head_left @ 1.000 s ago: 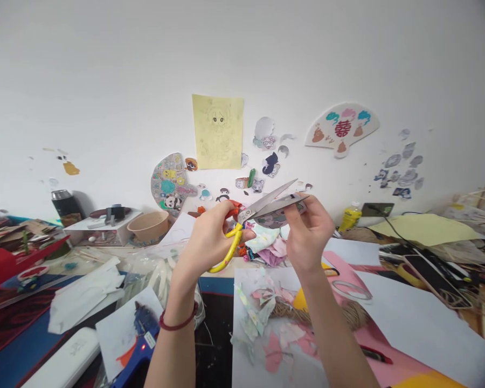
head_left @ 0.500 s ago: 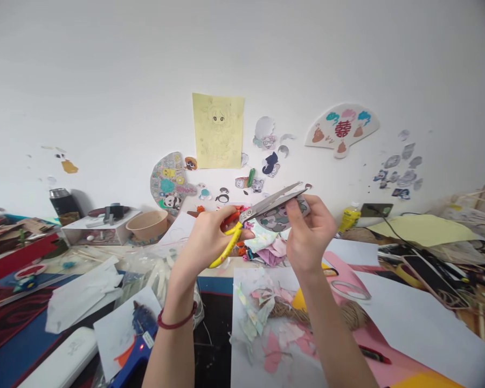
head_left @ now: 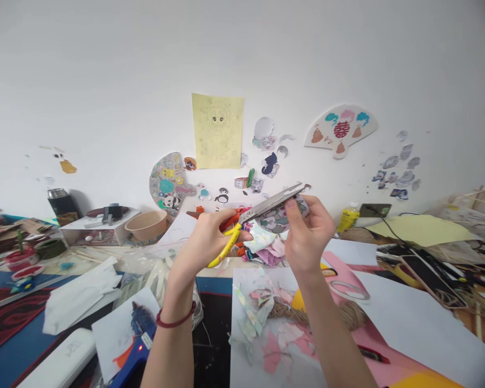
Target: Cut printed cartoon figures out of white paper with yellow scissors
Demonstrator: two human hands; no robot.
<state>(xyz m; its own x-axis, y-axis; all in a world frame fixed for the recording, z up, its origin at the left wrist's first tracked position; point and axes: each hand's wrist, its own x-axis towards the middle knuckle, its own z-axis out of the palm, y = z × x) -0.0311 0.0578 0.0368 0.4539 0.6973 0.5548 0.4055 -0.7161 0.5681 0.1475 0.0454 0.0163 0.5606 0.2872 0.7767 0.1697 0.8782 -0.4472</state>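
My left hand (head_left: pixel 202 237) grips a pair of scissors (head_left: pixel 229 247) by the yellow handle, and a reddish bracelet circles that wrist. The steel blades point up and to the right, almost together, along the top edge of a small printed cartoon cut-out (head_left: pixel 273 220). Between thumb and fingers, my right hand (head_left: pixel 309 231) pinches the cut-out at its right side. Both hands are raised over the table. Below them, a white sheet (head_left: pixel 242 355) carries pink paper scraps (head_left: pixel 271 353) and pale green ones. Crumpled pink and pale fabric or paper (head_left: pixel 271 253) lies behind.
A blue glue gun (head_left: pixel 135 353) with a red light rests at front left, beside a white case (head_left: pixel 60 361). Twine (head_left: pixel 350 315) and a tape roll (head_left: pixel 350 290) lie right. Behind stand a beige bowl (head_left: pixel 146 225), a black flask (head_left: pixel 60 202) and a yellow bottle (head_left: pixel 348 216).
The scissor blades have come closer together at the cut-out's edge. A long red item at the far left is no longer in view, showing small pots there. Both hands stay nearly in place.
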